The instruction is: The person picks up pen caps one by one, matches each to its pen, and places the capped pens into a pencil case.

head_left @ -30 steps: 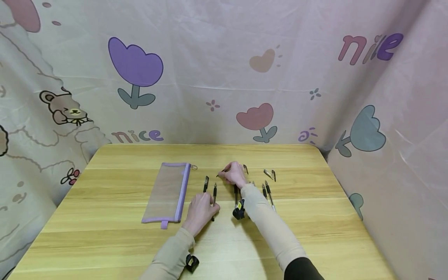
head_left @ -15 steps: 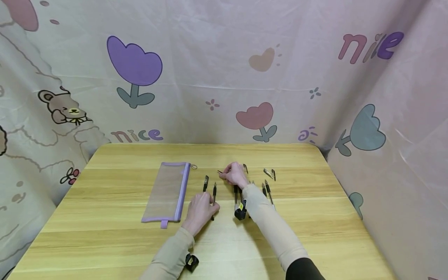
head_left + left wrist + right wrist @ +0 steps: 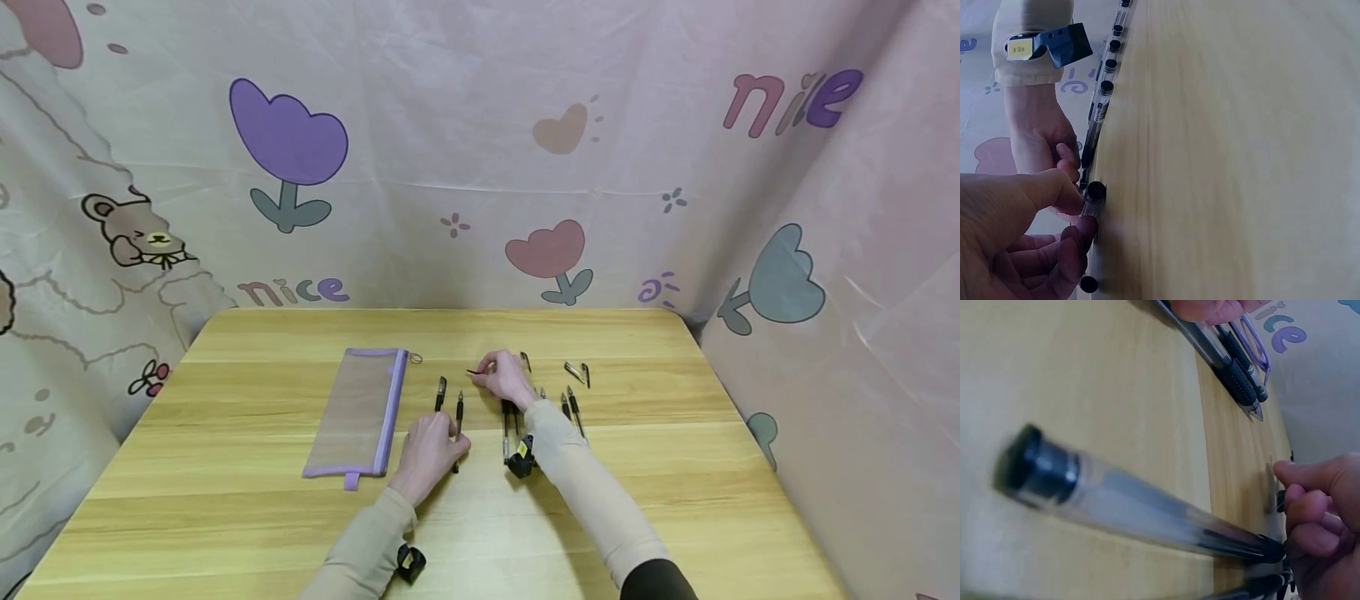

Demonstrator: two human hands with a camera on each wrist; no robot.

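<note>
COUNTER [image 3: 225, 533]: pouch [image 3: 351, 417] left of pen row [image 3: 506, 410] | RIGHT FOREARM [image 3: 592, 492]: above pen row; lowering could scatter it | LEFT HAND [image 3: 427, 454]: pinching tip-exposed pen [image 3: 460, 408], right of pouch; loose grip could let it roll | RIGHT HAND [image 3: 504, 377]: pinching small dark part [image 3: 472, 372], possibly cap; slip could drop it

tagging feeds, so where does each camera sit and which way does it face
Head: worn there, facing forward and down over mesh pencil pouch and printed curtain; left hand, right hand, sleeves show.
Left wrist: on that wrist, facing a pinched gel pen; both hands show.
Right wrist: on that wrist, facing its hand past another pen; both hands partly show.
Wrist views share the gel pen.
</note>
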